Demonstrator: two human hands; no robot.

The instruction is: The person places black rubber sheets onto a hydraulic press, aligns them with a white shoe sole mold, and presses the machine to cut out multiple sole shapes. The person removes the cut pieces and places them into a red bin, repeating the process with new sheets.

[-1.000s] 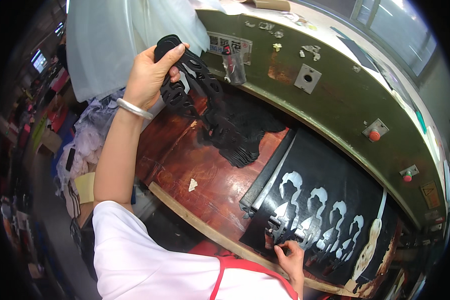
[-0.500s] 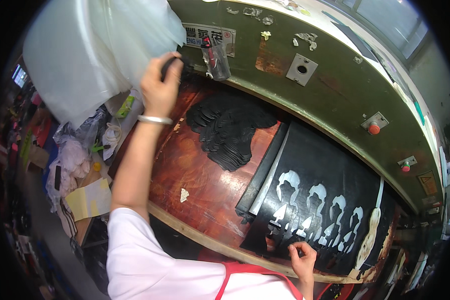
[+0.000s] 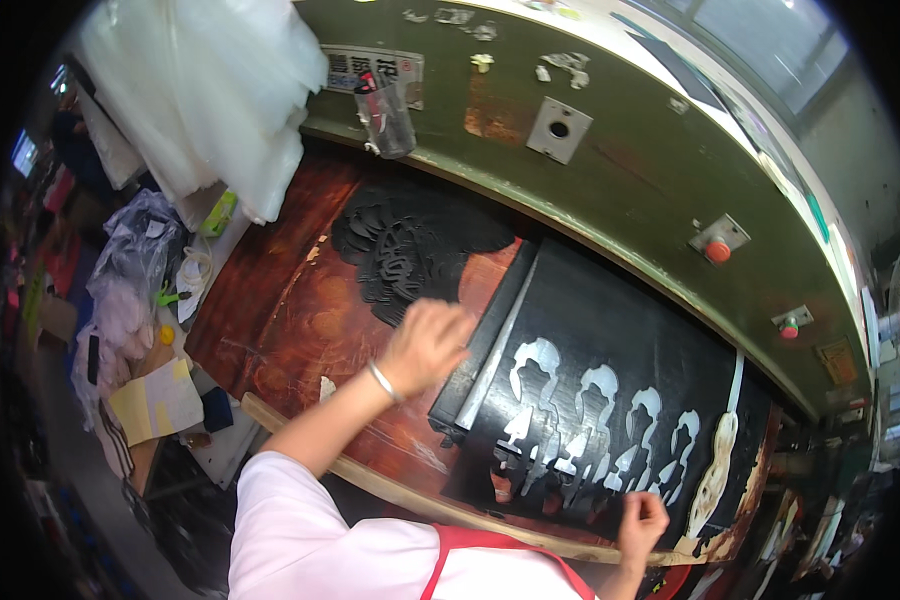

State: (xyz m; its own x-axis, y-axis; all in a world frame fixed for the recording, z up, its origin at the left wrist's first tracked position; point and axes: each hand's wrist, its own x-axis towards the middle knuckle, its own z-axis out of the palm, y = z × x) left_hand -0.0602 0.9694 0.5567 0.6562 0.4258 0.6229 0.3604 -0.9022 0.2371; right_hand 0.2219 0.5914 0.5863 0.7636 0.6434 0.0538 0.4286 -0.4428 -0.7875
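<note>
My left hand (image 3: 428, 345), with a bracelet at its wrist, hovers over the reddish-brown board between the stack and the black sheet. Motion smears its fingers, and I see nothing in its grasp. Beyond it lies a fanned stack of thin black cut pieces (image 3: 395, 250). The black sheet (image 3: 610, 315) has a row of shaped cut-outs along its near part, with pale grey showing through. My right hand (image 3: 642, 522) is closed with curled fingers by the sheet's near edge; whatever it pinches, if anything, is hidden.
A green machine beam (image 3: 630, 160) with red buttons spans the far side. A clear holder (image 3: 385, 122) hangs on it. Translucent plastic sheeting (image 3: 205, 100) drapes at far left, above bags and yellow paper (image 3: 155, 402). A pale worn strip (image 3: 712, 475) lies right of the cut-outs. Wooden edging (image 3: 370, 485) borders the board.
My left hand has come back from the far left by the plastic sheeting toward the black sheet. The dark object it held no longer shows in it. My right hand stays closed near the edge.
</note>
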